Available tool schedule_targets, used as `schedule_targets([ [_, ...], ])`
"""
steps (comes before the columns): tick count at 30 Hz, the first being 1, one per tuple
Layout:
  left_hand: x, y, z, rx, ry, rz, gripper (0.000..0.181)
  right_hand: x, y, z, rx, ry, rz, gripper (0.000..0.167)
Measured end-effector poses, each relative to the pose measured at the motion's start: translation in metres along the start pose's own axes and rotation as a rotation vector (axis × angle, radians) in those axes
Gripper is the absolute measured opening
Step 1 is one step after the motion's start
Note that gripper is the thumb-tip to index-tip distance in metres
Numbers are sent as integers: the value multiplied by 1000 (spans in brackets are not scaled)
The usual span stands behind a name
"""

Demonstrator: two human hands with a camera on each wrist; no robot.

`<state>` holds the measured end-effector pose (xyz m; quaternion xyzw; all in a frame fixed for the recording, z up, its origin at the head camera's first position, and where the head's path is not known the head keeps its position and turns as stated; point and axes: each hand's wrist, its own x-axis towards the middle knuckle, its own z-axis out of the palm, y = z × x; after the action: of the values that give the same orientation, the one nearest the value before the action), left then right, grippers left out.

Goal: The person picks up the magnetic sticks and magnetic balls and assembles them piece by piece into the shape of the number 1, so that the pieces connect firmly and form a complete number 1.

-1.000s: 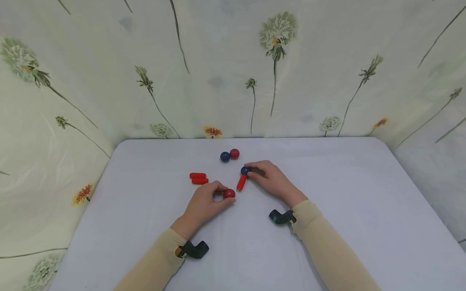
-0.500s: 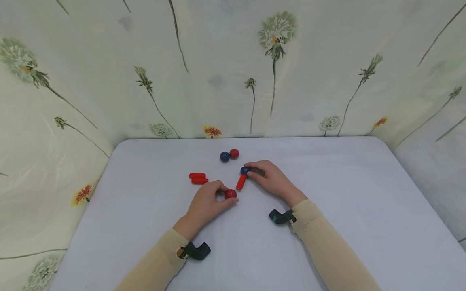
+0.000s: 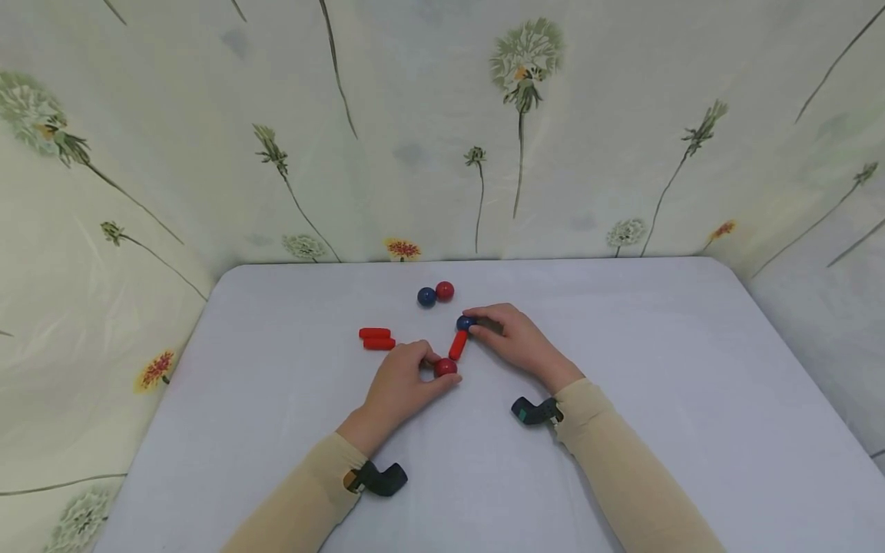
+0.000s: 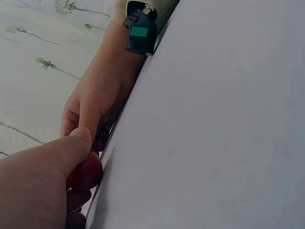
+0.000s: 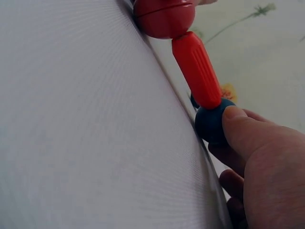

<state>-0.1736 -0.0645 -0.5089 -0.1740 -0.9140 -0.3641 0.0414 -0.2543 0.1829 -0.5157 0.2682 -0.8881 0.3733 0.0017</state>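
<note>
My left hand (image 3: 403, 384) pinches a glossy red ball (image 3: 445, 368) between thumb and fingers, low over the table. In my right hand (image 3: 515, 342), thumb and fingers grip a dark blue ball (image 3: 465, 323). A short red rod (image 3: 458, 346) runs between the two balls. One rod end meets the blue ball; in the right wrist view the other end of the red rod (image 5: 197, 69) appears to touch the red ball (image 5: 165, 21). The left wrist view shows the red ball (image 4: 87, 171) partly hidden behind the left thumb.
Two more red rods (image 3: 377, 339) lie side by side left of the hands. Farther back, another blue ball (image 3: 426, 296) and another red ball (image 3: 445, 291) sit against each other. A flower-printed cloth (image 3: 415, 153) rises behind the white table (image 3: 657, 369).
My left hand has slid right with the red ball, bringing it up to the near end of the rod. The right hand and blue ball have stayed almost still.
</note>
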Motion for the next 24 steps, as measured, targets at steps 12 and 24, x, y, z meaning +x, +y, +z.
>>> schedule_targets([
  [12, 0, 0, -1, 0, -9, -36, 43, 2, -3, -2, 1, -6, -14, 35],
  [24, -4, -8, -7, -60, -56, 55, 34, 0, -3, -2, 2, 0, -22, 36],
])
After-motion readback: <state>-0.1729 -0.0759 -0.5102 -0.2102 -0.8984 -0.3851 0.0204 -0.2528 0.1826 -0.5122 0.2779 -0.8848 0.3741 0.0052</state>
